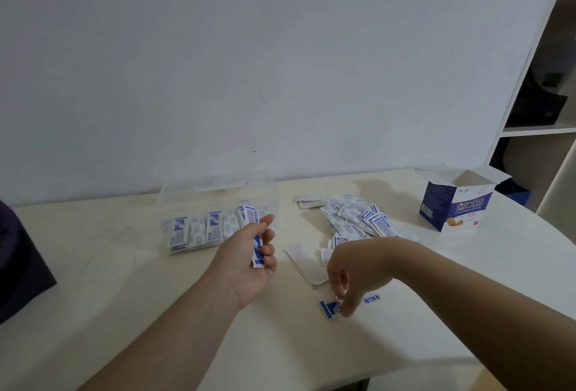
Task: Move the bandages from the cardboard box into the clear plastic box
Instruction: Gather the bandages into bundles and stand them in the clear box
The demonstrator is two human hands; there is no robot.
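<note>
A clear plastic box [168,203] stands open at the back middle of the table, with rows of blue-and-white bandages [199,230] inside. My left hand [246,262] hovers in front of it, shut on a small stack of bandages [254,234]. My right hand [352,278] reaches down and pinches a single bandage [328,309] lying flat on the table. A loose pile of bandages [358,219] lies behind that hand. The blue-and-white cardboard box [452,203] stands upright at the far right, flaps open, its inside looking empty.
Several plain white flat packets [304,262] lie between my hands, more at the back [308,202]. A dark object [18,266] sits at the table's left edge. A white shelf unit [542,85] rises at the right. The wall runs close behind the table.
</note>
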